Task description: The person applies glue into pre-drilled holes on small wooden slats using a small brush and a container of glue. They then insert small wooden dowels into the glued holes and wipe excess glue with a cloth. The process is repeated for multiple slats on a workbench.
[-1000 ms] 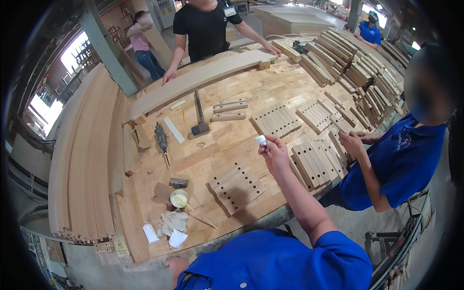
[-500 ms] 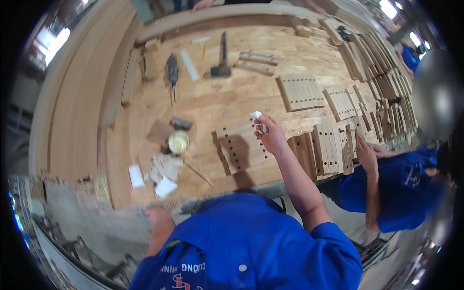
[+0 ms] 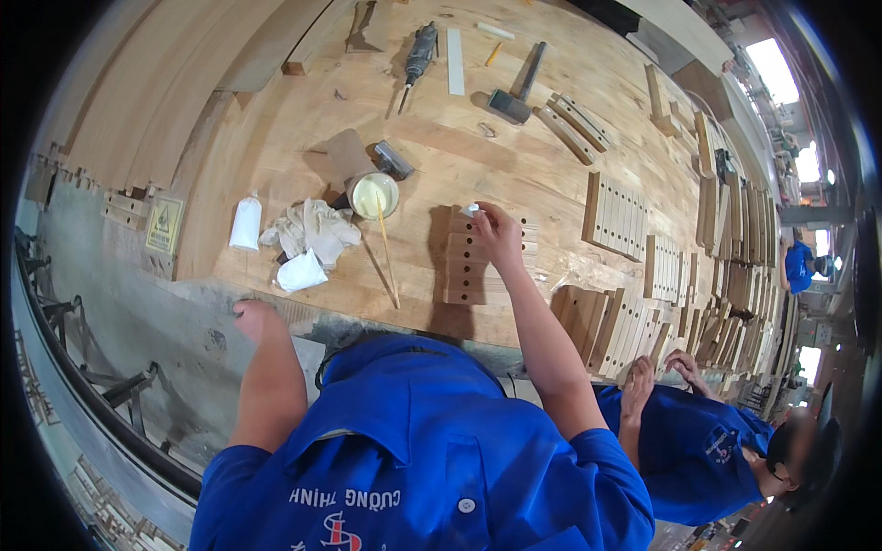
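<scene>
My right hand (image 3: 499,235) pinches a small white scrap (image 3: 470,210), maybe folded paper or cloth. It is over a row of wooden strips (image 3: 469,269) with dark drilled holes, partly covered by my hand and its shadow. My left hand (image 3: 261,320) is loosely closed beside the table's front edge, and nothing shows in it. Left of the strips stands a tub of pale paste (image 3: 372,196) with a thin wooden stick (image 3: 386,253) leaning out of it. Next to the tub lie a crumpled cloth (image 3: 312,230), a white packet (image 3: 245,223) and another white packet (image 3: 301,271).
A power tool (image 3: 420,55), a hammer (image 3: 520,87) and a white strip (image 3: 455,62) lie farther back. Drilled wooden panels (image 3: 617,217) and stacked pieces fill the right side. A co-worker's hands (image 3: 637,386) touch pieces there. Long boards (image 3: 138,92) lie left.
The view has turned, so the table appears shifted and rotated. My right hand still pinches the white scrap over the drilled strips; my left hand stays near the table edge.
</scene>
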Motion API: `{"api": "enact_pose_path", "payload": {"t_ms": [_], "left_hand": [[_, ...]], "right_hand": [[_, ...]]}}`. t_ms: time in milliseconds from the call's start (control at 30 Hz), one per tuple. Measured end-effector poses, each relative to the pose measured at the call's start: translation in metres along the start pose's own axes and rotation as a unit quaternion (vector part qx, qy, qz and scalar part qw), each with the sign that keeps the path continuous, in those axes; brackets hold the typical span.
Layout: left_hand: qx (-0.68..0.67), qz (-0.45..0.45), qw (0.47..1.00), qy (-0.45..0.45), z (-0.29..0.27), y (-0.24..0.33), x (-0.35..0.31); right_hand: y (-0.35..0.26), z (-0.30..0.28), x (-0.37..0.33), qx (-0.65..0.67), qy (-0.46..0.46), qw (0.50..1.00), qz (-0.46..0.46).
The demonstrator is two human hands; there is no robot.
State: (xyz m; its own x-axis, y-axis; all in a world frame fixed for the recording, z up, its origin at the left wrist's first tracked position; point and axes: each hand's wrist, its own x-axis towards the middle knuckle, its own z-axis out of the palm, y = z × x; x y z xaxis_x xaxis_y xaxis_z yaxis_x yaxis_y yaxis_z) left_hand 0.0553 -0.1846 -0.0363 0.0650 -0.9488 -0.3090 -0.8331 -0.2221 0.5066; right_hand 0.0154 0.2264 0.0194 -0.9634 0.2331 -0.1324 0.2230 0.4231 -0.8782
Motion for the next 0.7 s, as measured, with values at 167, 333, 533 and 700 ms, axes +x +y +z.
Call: {"api": "enact_pose_path", "payload": {"t_ms": [167,333,533,700], "left_hand": [[0.008,-0.003,1.0,0.028,-0.001,-0.001,0.005],[0.006,-0.023,1.0,0.007,-0.002,0.002,0.002],[-0.007,-0.03,0.999,0.015,-0.001,0.004,0.0],[0.0,-0.013,1.0,0.011,0.001,-0.001,0.007]], "right_hand": [[0.006,0.009,0.011,-0.056,-0.005,0.998,-0.024],[0.008,0.01,0.014,-0.091,-0.007,0.996,-0.019],[0.009,0.01,0.016,-0.057,0.004,0.998,0.002],[0.004,0.005,0.013,-0.103,0.033,0.994,-0.023]]}}
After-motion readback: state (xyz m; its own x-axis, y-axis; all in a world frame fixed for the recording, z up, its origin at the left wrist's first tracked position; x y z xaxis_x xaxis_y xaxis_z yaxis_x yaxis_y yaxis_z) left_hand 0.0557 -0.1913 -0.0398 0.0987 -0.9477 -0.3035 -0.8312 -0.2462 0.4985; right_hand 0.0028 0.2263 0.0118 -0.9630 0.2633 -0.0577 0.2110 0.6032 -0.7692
